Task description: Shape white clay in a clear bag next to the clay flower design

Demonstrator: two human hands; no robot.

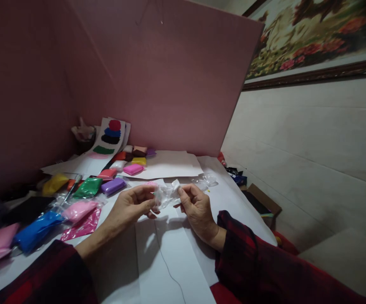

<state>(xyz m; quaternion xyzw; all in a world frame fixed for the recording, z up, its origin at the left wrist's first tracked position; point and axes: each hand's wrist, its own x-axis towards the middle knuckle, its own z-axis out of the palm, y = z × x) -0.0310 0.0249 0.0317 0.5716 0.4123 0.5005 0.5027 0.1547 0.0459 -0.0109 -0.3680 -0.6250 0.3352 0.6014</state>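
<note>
The crumpled clear wrapper [166, 196] is above the far end of the lined sheet [173, 264], stretched between both hands. The left hand [134, 202] has its fingers closed on one end; the right hand [199, 211] pinches the other between thumb and fingers. Thin film like this is best worked with light fingertip pressure, both ends supported and any pull small and even, since a sudden tug could tear it or spill whatever is inside. Keeping it low over the lined sheet would catch a dropped bit.

Whether the wrapper holds anything is hard to tell: its folds and glare blur together, and a whitish part by the right thumb could be film or contents. The left fingertips are partly lost behind the film. The lined sheet's near end is cut off.
</note>
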